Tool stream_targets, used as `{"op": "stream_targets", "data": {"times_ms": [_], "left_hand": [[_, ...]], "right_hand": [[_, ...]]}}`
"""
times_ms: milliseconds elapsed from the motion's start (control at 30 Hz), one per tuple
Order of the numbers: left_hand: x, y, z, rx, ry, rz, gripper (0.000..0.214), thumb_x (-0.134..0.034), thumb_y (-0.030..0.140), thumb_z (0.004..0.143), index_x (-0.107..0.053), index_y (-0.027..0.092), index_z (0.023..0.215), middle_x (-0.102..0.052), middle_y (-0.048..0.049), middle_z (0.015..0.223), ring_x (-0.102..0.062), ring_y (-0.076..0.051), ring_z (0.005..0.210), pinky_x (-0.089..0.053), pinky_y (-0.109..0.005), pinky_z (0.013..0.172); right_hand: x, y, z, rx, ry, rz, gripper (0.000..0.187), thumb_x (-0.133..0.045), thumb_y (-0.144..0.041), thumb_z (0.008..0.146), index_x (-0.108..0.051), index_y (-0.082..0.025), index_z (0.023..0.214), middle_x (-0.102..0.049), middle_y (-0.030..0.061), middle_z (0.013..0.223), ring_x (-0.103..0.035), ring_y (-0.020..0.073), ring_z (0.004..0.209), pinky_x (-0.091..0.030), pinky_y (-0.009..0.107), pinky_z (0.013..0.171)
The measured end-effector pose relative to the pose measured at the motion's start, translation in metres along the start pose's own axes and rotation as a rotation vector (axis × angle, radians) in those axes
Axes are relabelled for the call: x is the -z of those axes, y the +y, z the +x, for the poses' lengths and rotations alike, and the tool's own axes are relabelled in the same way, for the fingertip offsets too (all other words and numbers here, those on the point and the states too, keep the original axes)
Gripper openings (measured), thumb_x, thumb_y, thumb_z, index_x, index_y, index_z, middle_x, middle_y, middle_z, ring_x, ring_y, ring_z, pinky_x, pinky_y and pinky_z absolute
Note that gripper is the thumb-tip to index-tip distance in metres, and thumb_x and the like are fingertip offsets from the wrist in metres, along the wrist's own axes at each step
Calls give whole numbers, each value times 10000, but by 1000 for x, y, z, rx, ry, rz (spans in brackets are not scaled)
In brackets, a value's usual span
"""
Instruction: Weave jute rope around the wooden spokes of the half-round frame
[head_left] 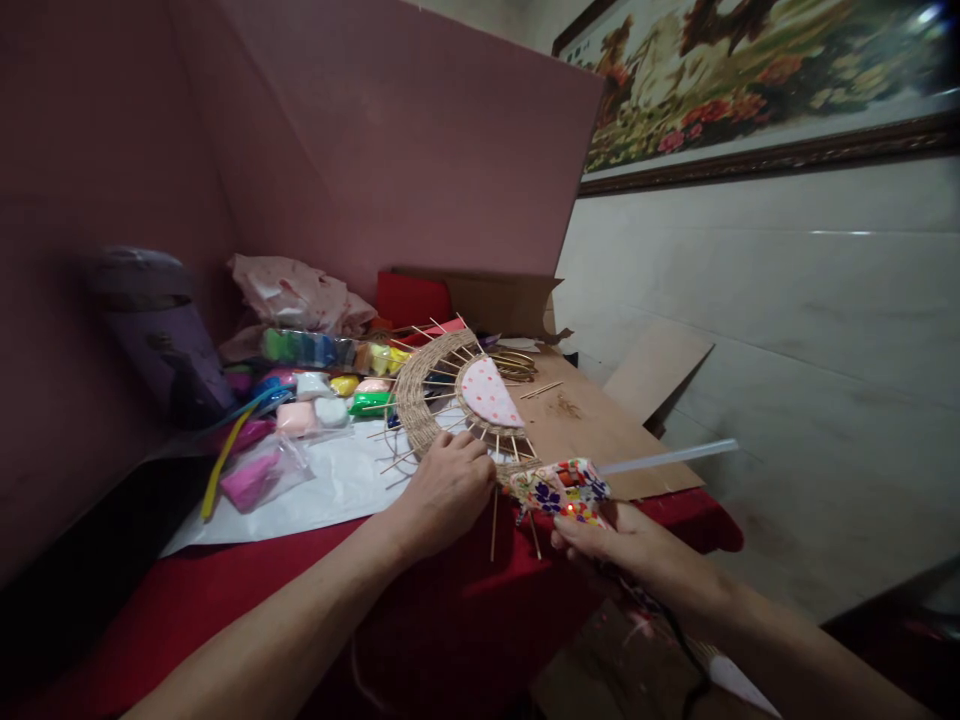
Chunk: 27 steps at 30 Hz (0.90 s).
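A fan-shaped twine weaving (420,390) stands tilted over the table, its thin sticks poking out past the rim. At its centre is a half-round patch of white cloth with pink dots (489,390). My left hand (456,485) is closed on the weaving's lower edge. Gripped in my right hand (600,535) is a flower-patterned hot glue gun (559,492) with a small lit red light. A clear glue stick (675,456) juts from its back end. The gun's nozzle points left, close to the weaving's lower edge; whether it touches is hidden.
Bags of coloured clay (296,418) and a clear clay box (307,348) lie left of the weaving. Behind them are a purple tumbler (165,340) and pink cloth (292,290). Cardboard (600,430) covers the table's right side, with golden rings (514,366) on it.
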<state>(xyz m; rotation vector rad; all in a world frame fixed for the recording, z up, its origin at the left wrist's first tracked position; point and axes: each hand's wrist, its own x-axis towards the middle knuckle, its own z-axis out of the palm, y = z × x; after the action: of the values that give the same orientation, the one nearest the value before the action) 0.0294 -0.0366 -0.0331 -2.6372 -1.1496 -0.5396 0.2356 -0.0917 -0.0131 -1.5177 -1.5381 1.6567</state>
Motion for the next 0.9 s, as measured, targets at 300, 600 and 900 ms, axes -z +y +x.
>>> {"op": "stream_targets", "data": {"times_ms": [300, 600, 900], "left_hand": [[-3, -1, 0, -5, 9, 15, 131, -466, 183, 819, -576, 170, 749, -594, -39, 819, -481, -194, 834, -331, -352, 767], [-3, -1, 0, -11, 15, 21, 149, -449, 189, 828, -579, 171, 758, -591, -43, 814, -483, -201, 830, -331, -354, 762], [-5, -2, 0, -5, 18, 9, 153, -443, 187, 827, -580, 172, 761, -591, -44, 810, -484, -197, 833, -331, -357, 763]], "right_hand": [[0, -2, 13, 36, -43, 12, 385, -540, -547, 749, -466, -170, 732, -404, -68, 466, -331, 47, 363, -227, 151, 314], [-4, -4, 13, 39, -15, -37, 399, -522, -564, 751, -426, -184, 673, -388, -68, 465, -316, 49, 353, -261, 163, 303], [-5, -3, 13, 8, -29, -47, 403, -529, -571, 742, -384, -200, 678, -374, -85, 464, -319, 46, 325, -306, 167, 273]]}}
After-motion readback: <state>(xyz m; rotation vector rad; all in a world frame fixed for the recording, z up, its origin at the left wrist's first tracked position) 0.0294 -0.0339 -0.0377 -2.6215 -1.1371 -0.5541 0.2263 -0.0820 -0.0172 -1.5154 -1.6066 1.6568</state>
